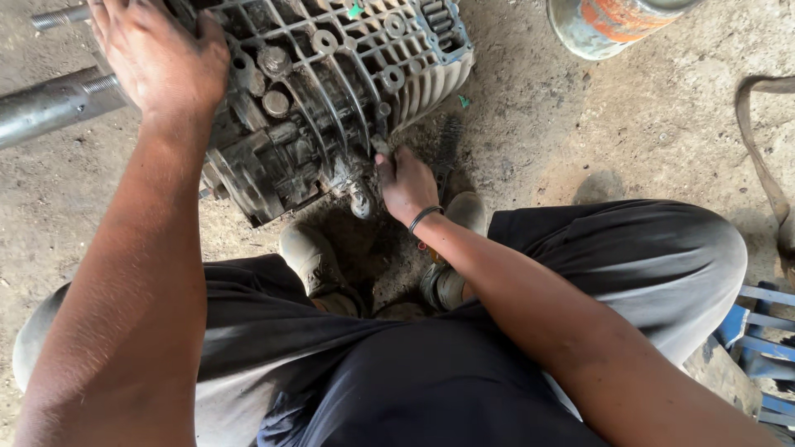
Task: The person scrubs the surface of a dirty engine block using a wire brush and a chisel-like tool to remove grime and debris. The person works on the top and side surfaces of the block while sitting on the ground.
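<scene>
Ribbed grey gearbox housing [331, 91], grimy, lying on the dirt floor [580, 132] at twelve o'clock from the shoes [310, 261]. Left hand [157, 54] spread flat, palm down on the housing's ten o'clock corner, beside a steel shaft [50, 103]. Right hand [406, 184] curled shut around a small tool [379, 145] at the housing's six o'clock edge. Painted drum [613, 25] at one o'clock.

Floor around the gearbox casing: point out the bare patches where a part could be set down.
Bare dirt floor lies open between the ribbed gearbox casing, the paint can and the strap. Another patch sits left of the casing, below the steel shaft. It is crowded at the casing's lower corner: right hand, both shoes, left hand on top.
</scene>
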